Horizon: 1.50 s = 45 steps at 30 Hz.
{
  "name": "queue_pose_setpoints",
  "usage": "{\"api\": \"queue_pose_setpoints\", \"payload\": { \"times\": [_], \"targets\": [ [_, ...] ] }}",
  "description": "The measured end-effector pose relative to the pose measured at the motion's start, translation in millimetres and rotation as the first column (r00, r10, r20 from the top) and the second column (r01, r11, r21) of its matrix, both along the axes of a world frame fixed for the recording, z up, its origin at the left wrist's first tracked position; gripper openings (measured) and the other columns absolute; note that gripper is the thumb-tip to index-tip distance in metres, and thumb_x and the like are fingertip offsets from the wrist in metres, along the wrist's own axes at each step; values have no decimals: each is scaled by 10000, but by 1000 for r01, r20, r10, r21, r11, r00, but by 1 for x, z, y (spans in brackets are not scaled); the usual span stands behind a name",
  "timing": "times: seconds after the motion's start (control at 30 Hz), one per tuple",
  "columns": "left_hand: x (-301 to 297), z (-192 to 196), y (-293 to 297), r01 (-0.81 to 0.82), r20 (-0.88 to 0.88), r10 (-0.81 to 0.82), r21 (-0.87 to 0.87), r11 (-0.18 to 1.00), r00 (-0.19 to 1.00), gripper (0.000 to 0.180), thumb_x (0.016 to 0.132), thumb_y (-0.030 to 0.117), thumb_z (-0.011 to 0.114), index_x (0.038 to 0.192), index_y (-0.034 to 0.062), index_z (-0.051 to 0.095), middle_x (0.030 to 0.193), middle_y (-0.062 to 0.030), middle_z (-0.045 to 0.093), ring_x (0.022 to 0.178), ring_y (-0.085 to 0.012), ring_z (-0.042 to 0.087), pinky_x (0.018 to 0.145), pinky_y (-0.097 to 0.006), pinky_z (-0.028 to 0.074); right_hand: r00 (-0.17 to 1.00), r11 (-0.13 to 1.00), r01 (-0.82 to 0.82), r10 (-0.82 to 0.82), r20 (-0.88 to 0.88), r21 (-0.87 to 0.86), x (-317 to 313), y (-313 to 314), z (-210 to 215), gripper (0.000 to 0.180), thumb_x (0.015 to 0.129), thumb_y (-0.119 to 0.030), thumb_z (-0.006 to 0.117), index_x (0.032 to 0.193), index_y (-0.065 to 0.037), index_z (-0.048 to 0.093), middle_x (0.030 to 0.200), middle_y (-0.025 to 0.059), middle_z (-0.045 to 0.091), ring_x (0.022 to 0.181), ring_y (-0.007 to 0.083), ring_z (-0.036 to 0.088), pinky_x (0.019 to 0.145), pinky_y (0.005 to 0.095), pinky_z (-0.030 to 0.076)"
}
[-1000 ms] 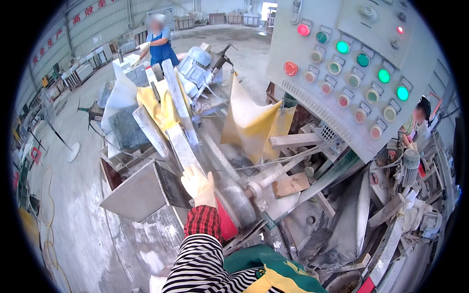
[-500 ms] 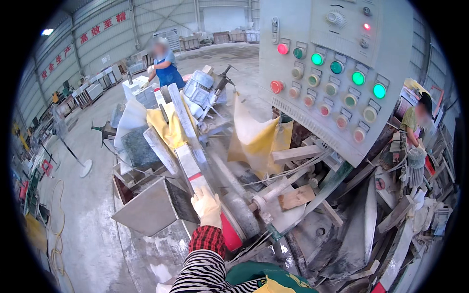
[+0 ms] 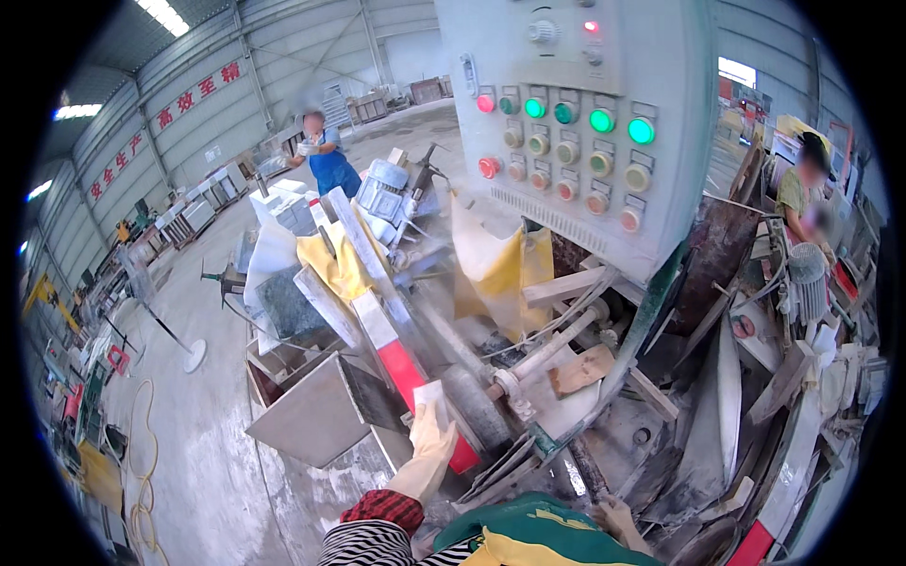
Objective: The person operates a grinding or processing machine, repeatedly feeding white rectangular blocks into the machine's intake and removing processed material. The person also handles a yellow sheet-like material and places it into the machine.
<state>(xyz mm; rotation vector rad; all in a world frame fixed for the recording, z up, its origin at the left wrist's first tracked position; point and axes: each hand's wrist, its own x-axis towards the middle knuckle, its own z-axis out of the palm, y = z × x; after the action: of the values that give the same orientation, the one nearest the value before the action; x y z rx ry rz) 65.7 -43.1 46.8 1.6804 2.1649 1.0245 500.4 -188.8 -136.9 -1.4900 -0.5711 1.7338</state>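
My left hand (image 3: 427, 451) wears a pale cream glove and is closed on a small white block (image 3: 430, 396). The block is over the red surface of a narrow machine rail (image 3: 404, 370). Farther up that rail lies another white piece (image 3: 374, 319), its far end under a yellow cloth (image 3: 338, 266). At the lower edge, right of my green and yellow apron (image 3: 543, 538), a beige shape shows that looks like my right hand (image 3: 619, 521); its fingers cannot be made out.
A grey control box (image 3: 585, 141) with lit buttons stands ahead on the right. Beside the rail are a metal bin (image 3: 311, 410), a motor (image 3: 382, 191) and a shaft (image 3: 557, 349). Co-workers stand at far left (image 3: 330, 165) and far right (image 3: 802, 198).
My left hand has come back toward me with the white block, baring more of the red rail. The beige shape at lower right has appeared, and the view has shifted slightly.
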Motion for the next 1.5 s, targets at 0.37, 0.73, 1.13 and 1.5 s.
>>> {"api": "queue_pose_setpoints", "payload": {
  "times": [0.37, 0.73, 1.13, 1.5],
  "targets": [
    [188, 48, -38, 813, 171, -837, 200, 547, 520, 667, 785, 160, 725, 1380, 32, 453, 1412, -231, 454, 1338, -366, 418, 1100, -406, 352, 952, 933, 228, -155, -262, 277, -98, 64, 230, 502, 954, -86, 539, 1429, -46, 380, 1242, 121, 590, 1057, 229, 619, 893, 364, 514],
    [59, 12, 55, 661, -219, -664, -101, 744, 715, 523, 729, 175, 761, 1195, 18, 582, 1181, -220, 597, 1122, -372, 558, 970, -443, 432, 282, 133, 891, -911, -300, 434, 86, -73, 141, 526, 882, 43, 483, 1395, -47, 411, 1245, 56, 572, 1089, 216, 600, 862, 351, 531],
    [-43, -56, 60, 311, -694, -293, -103, 945, 658, 535, 865, 524, 595, 1092, 39, 621, 1036, -232, 576, 940, -423, 557, 819, -539, 451, -232, -256, 924, -966, -116, 286, 192, -176, 162, 809, 795, 136, 487, 1499, -134, 193, 1144, 83, 557, 880, 222, 635, 801, 438, 594],
    [-70, -83, 53, 435, -916, -227, -65, 898, 331, 497, 854, 488, 585, 1167, 109, 517, 1018, -173, 512, 879, -335, 528, 762, -444, 444, -330, -65, 926, -616, 715, 371, 313, -139, 71, 861, 687, -98, 696, 1448, -56, 297, 1110, 207, 616, 953, 291, 646, 844, 370, 530]
  ]
}}
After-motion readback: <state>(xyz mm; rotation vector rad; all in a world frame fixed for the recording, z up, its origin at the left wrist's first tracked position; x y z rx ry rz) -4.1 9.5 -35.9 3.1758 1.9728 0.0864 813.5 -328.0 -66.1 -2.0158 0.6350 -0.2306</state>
